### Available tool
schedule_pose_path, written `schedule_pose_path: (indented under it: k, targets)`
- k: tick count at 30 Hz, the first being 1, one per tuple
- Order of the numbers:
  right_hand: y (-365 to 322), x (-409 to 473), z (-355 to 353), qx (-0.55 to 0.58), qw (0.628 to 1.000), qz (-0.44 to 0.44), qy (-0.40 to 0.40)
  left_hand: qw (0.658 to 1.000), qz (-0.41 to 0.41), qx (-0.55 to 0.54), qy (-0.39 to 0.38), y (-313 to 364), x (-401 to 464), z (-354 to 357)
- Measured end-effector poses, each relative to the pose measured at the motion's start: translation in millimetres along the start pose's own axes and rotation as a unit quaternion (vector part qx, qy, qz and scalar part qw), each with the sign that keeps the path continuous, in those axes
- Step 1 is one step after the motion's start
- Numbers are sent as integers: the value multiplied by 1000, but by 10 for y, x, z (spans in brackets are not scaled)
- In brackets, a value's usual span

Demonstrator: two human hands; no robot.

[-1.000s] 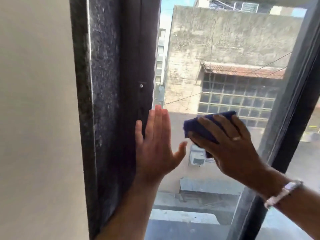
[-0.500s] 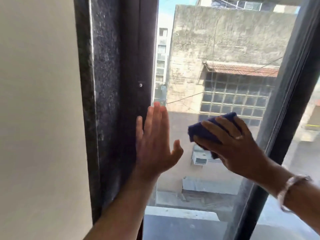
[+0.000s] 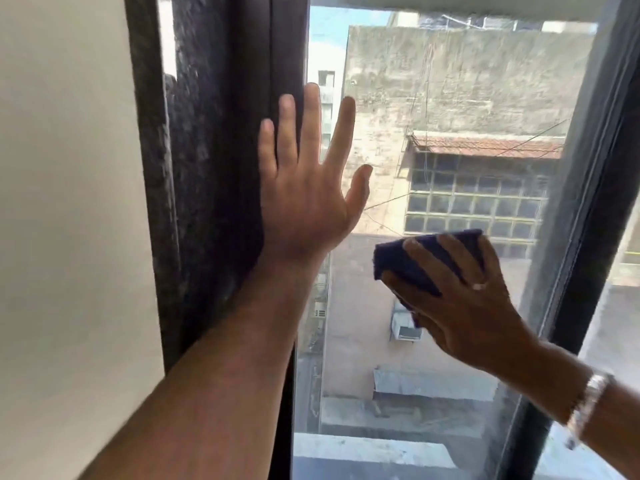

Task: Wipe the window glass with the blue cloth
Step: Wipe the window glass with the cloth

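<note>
The window glass [image 3: 450,98] fills the middle of the view, between two dark frame posts. My right hand [image 3: 464,299] presses a folded dark blue cloth [image 3: 415,261] flat against the pane at mid height, fingers spread over it. My left hand [image 3: 304,188] lies flat and spread, fingers up, over the left edge of the glass and the dark frame. It holds nothing. Part of the cloth is hidden under my right palm.
A dark speckled window frame post [image 3: 214,168] stands at the left beside a pale wall [image 3: 69,202]. Another dark frame bar [image 3: 595,188] slants down the right side. Buildings and an air-conditioner unit show through the glass.
My left hand has slid upward along the frame edge and spread its fingers wider. The right hand with the cloth has stayed at about the same spot on the pane.
</note>
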State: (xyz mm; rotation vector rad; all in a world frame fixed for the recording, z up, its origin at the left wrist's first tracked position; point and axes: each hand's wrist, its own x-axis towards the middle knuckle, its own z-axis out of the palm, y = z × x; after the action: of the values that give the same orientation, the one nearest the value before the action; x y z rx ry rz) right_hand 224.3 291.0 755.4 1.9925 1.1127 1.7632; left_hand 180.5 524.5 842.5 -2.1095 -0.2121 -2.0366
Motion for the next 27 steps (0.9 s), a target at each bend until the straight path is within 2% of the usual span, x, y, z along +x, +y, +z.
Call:
schedule_pose_path:
  k: [1,2,5,6,7,8,11,12,13,14,16,18,20,21,24,27]
  targets:
    - [93,23,-17,-7,1000,-18,0,1000,-1,0,-3,1,-6,9]
    - [196,106,-29,-9,1000,5,10,1000,-3,2,-4,1,-6,14]
    - [157,441,-28,2,975,213,68,1000,-2,5,0,-7,-4,18]
    - [-33,507,-18,15,965,250,80,1000,0,4,3,-17,3,23]
    - [-268,507,8,25,965,250,78,1000,3,4,4,-34,9,26]
    - [-523,429,55,34,975,211,57,1000,5,9,5,-40,7,30]
    - [-943,35,126,6,999,-24,-26,1000,9,14,5,-43,13,38]
    - [-876,-44,123,-9,997,-73,-33,1000,8,14,4,-39,13,33]
    - [-746,-60,116,-11,996,-80,-23,1000,6,16,4,-38,14,31]
    - [-592,-38,109,-7,999,-47,-4,1000,5,18,7,-38,10,32]
    - [-235,91,61,-14,995,95,40,1000,4,15,14,-35,3,41]
    - [-69,268,-14,-15,971,227,78,1000,0,15,21,-35,3,50]
    - [-237,395,-19,-14,956,279,94,1000,0,16,20,-34,8,50]
    - [-395,415,-7,-8,962,262,81,1000,2,19,17,-34,9,50]
    - [-845,298,57,-8,993,115,16,999,6,33,14,-29,8,31]
    - [-805,253,22,-26,998,51,21,1000,4,27,3,-26,20,0]
